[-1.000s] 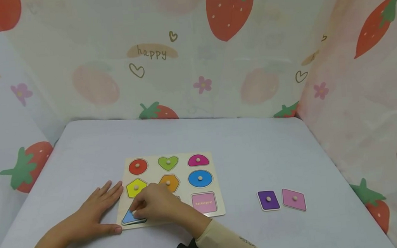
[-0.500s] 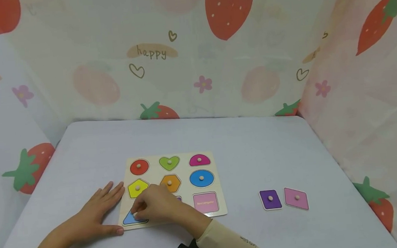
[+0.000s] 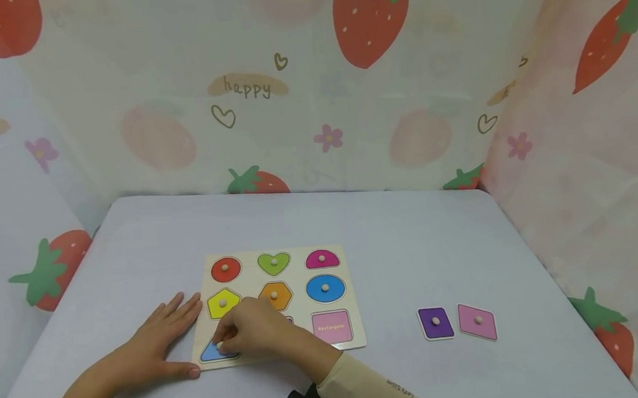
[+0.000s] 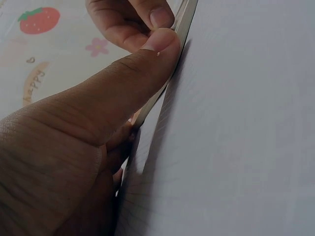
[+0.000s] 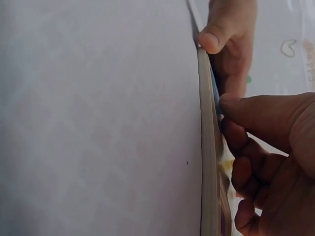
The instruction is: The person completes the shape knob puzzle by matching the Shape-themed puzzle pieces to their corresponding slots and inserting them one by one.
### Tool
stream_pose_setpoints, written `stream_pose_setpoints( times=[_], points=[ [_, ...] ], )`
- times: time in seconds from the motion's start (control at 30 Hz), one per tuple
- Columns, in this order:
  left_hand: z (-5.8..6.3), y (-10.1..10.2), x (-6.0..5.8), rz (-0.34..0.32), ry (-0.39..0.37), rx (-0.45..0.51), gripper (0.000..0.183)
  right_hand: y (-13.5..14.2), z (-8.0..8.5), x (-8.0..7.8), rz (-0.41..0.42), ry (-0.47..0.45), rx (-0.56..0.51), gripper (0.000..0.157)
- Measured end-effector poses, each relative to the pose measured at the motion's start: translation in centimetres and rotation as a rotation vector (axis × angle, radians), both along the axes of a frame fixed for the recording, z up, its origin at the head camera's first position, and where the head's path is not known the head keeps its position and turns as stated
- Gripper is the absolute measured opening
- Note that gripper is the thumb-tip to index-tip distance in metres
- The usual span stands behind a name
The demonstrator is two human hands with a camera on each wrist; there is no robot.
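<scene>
Head view, left hand: the left hand (image 3: 149,348) lies spread, fingers straight, its thumb at the near left corner of the puzzle board (image 3: 299,291).
Blue triangle: the blue triangle (image 3: 212,353) is in the board's lower-left place, beneath the right hand's fingertips and just beyond the left thumb.
Its handling: probably light and stiff, a smooth-faced thin piece, not very fragile; the small knob (image 3: 220,347) looks the best place to take hold.
Right hand: the right hand (image 3: 256,326) pinches that knob between thumb and forefinger.
Backdrop: past both hands, the backdrop (image 3: 312,115) reads "happy".
Pink slot: right of the right hand, the pink slot (image 3: 332,335) reads "Rectangular".
Sleeve: behind the right hand, small lettering on the sleeve (image 3: 362,389), perhaps "Let's Slim".
Loose pieces: well right of the right hand, a purple piece (image 3: 443,330), then a pink piece (image 3: 468,313), both knobbed; no writing shows.
</scene>
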State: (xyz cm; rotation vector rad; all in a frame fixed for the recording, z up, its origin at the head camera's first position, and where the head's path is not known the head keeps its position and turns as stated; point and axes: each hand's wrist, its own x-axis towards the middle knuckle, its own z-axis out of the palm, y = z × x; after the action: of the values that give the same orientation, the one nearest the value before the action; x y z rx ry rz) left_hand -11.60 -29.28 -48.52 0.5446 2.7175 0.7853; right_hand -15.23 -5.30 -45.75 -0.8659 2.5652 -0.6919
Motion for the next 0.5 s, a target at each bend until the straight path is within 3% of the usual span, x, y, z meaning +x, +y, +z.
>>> stream_pose_setpoints(
  times=[0.1,0.33,0.5],
  points=[
    [0.1,0.0,0.0,-0.003,0.009,-0.003,0.118,0.2,0.0,-0.2,0.009,-0.004,-0.003,0.008],
    [0.3,0.2,0.1,0.005,0.007,0.000,0.118,1.4,1.0,-0.9,0.052,0.093,0.007,0.027],
    [0.3,0.3,0.2,0.014,0.001,-0.009,0.119,3.6,2.0,-1.6,0.090,0.138,-0.021,0.027]
  ],
)
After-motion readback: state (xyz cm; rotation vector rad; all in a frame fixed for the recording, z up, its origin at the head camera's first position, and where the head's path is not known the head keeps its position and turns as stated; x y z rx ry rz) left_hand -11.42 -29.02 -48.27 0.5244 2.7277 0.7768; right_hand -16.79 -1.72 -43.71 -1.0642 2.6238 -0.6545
